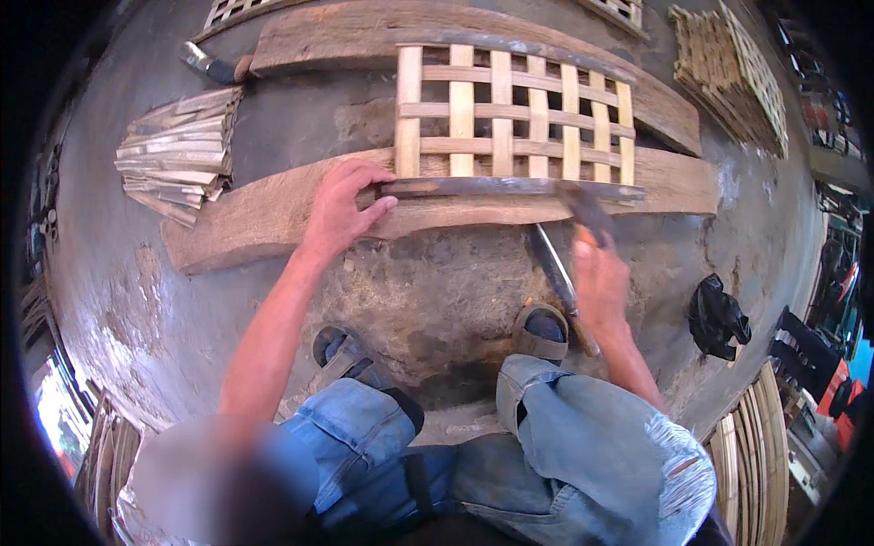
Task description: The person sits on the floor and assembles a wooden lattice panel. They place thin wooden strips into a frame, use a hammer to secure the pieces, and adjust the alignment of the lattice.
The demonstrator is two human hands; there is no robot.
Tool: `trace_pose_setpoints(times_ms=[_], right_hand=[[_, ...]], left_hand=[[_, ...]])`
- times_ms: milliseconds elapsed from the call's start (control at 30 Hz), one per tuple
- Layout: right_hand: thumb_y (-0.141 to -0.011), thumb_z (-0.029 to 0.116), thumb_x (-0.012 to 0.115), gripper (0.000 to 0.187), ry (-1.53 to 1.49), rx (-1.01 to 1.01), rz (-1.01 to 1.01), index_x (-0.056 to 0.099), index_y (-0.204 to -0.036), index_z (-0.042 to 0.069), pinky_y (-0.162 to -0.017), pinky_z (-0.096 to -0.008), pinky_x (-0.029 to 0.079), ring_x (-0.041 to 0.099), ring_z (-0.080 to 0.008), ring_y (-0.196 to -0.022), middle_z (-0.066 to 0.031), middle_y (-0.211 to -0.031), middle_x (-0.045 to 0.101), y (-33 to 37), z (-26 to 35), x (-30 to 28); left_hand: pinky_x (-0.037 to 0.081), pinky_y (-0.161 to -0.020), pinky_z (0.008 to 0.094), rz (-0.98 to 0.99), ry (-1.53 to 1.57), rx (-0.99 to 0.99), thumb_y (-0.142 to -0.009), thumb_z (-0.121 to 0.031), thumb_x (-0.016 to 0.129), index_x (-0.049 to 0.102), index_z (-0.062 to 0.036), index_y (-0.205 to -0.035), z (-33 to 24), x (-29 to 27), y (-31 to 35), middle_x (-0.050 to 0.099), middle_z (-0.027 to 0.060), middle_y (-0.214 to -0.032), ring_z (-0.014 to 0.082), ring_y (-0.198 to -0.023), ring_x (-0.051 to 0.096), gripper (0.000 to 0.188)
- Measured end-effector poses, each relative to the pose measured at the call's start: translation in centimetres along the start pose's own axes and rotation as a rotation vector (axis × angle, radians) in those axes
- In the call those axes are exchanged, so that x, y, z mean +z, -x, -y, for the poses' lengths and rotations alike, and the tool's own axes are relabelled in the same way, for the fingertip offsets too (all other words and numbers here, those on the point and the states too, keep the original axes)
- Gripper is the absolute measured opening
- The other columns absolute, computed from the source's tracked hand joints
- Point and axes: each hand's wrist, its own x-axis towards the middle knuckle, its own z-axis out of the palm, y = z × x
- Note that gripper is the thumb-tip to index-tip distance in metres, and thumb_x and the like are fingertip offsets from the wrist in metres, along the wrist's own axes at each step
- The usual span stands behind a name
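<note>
Watch that blade point(557, 278) just beside the front beam's point(259, 218) near edge, easily clipped by a wayward swing! Clenched in the right grip point(601, 280), over the beam's right half, one blurred hammer point(592, 217), liable to glance toward the left grip point(346, 207), pinching the dark strip's point(455, 187) left end; beyond, woven lattice point(502, 114) bridging to the back beam point(309, 44), prone to skid if held loosely.

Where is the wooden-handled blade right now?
The wooden-handled blade is right of centre in the head view, between the right hand and right sandal, its tip by the nearer beam.
</note>
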Motion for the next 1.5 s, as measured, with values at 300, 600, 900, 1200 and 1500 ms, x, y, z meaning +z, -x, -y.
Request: trace_pose_setpoints(times_ms=[300, 600, 900, 1200, 1500], right_hand=[[-0.092, 0.019, 0.066, 0.026, 0.201, 0.238, -0.425, 0.062, -0.112, 0.003, -0.074, -0.0453, 0.05, 0.063, -0.038, -0.085, -0.017, -0.094, 0.063, 8.7, -22.8, -2.4], [-0.085, 0.014, 0.072, 0.021, 0.198, 0.204, -0.495, 0.066, -0.102, 0.004, -0.084, -0.0433, 0.049, 0.061, -0.0362, -0.093, -0.0166, -0.107, 0.064, 10.5, -24.7, -3.4], [-0.096, 0.026, 0.058, 0.028, 0.4, 0.587, -0.563, 0.068, -0.092, 0.0, -0.071, -0.0458, 0.049, 0.068, -0.0377, -0.083, -0.0215, -0.085, 0.068, 19.0, -40.1, -25.2], [-0.085, 0.006, 0.062, 0.021, 0.567, 0.542, 0.064, 0.072, -0.103, 0.005, -0.077, -0.0472, 0.054, 0.069, -0.0381, -0.085, -0.0229, -0.085, 0.069, 19.7, -45.0, -25.0], [-0.077, -0.001, 0.061, 0.047, 0.369, 0.552, 0.071, 0.061, -0.123, -0.003, -0.103, -0.0442, 0.043, 0.054, -0.0431, -0.122, -0.0263, -0.127, 0.06, 15.3, -52.9, -20.6]], left_hand=[[0.052, -0.089, 0.0379, -0.095, -0.09, 0.05, -0.083, -0.013, 0.075, 0.072, -0.007, -0.103, -1.4, -1.8, -4.4, 0.068, 0.0109, -0.107, 0.028, -0.102, 0.064, 0.021], [0.051, -0.09, 0.0397, 0.11, -0.144, 0.27, -0.083, -0.007, 0.074, 0.072, -0.0057, -0.101, -8.8, 6.3, -10.0, 0.069, 0.0115, -0.104, 0.0288, -0.102, 0.064, 0.018], [0.051, -0.092, 0.0399, 0.175, -0.112, 0.364, -0.08, -0.014, 0.079, 0.073, -0.0077, -0.102, -14.7, 14.1, -12.1, 0.069, 0.0109, -0.105, 0.0289, -0.105, 0.063, 0.023], [0.048, -0.097, 0.0419, 0.229, -0.219, 0.418, -0.078, -0.024, 0.081, 0.066, -0.0106, -0.12, -18.6, 18.6, -12.3, 0.064, 0.0077, -0.119, 0.0285, -0.116, 0.058, 0.046], [0.047, -0.095, 0.0432, 0.193, -0.227, 0.437, -0.08, -0.018, 0.077, 0.068, -0.0098, -0.118, -19.6, 21.5, -13.1, 0.065, 0.0086, -0.117, 0.0302, -0.112, 0.059, 0.04]])
